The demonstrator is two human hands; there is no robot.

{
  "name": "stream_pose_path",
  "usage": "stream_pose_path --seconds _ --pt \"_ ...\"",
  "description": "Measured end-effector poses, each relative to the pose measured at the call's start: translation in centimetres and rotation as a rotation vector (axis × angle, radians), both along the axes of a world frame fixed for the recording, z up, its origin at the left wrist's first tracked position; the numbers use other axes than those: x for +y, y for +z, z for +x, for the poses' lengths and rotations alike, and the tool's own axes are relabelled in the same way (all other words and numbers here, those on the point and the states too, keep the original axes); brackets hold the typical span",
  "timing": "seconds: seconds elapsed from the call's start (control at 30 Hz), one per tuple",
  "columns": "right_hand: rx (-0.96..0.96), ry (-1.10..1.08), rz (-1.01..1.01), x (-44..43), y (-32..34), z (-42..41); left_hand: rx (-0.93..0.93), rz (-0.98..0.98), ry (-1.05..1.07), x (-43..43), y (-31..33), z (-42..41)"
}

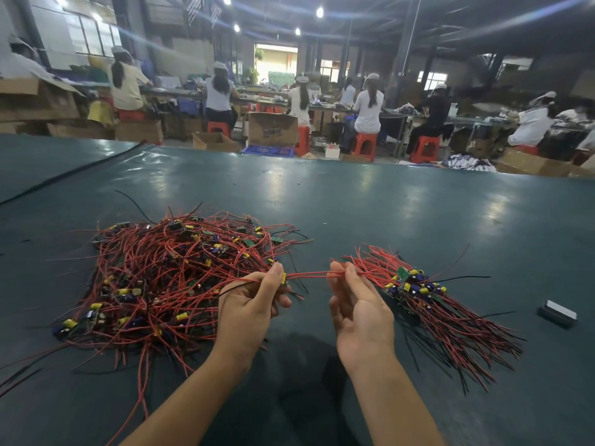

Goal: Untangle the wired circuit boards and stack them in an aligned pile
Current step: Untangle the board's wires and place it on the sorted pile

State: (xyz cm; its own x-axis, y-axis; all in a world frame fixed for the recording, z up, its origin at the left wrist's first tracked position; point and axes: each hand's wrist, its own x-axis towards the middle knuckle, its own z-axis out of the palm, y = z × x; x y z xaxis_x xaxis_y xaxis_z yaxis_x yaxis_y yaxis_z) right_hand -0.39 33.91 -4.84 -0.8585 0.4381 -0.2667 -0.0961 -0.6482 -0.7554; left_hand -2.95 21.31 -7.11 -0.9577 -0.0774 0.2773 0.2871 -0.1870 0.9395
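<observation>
My left hand [254,300] grips a board [284,279], my right hand [360,310] pinches its wire [309,274]; small pile [415,286] stacked, big tangle [167,268] left.

L hand [249,304] grips board [284,279], R hand [357,305] pinches red wire [309,274]

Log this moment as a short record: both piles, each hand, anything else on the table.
tangled heap: red-wired green circuit boards with yellow capacitors, left on the dark green table mat
aligned pile: same boards stacked, wires fanned, right of the hands
left hand: grips one small board at the heap's edge
right hand: fingers pinch its red wires beside the pile
other: small grey rectangular block, far right
</observation>
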Motion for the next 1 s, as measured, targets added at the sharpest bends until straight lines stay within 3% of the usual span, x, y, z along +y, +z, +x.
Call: stream_pose_path --seconds 0.5,0.67,0.8,1.0 --pt "0.028 -0.160 -0.023 0.2 0.2 0.1 0.046 -0.060 -0.075 0.0 -0.1 0.1" --pt "0.082 0.033 0.056 -0.6 0.1 0.2 0.037 -0.041 -0.082 0.1 0.1 0.1" --pt "0.083 0.248 0.257 -3.9 -1.0 0.7 0.042 -0.014 -0.131 0.1 0.0 0.2" --pt "0.110 0.141 0.286 -4.4 -1.5 0.3 0.048 -0.086 -0.154 0.3 -0.1 0.2"
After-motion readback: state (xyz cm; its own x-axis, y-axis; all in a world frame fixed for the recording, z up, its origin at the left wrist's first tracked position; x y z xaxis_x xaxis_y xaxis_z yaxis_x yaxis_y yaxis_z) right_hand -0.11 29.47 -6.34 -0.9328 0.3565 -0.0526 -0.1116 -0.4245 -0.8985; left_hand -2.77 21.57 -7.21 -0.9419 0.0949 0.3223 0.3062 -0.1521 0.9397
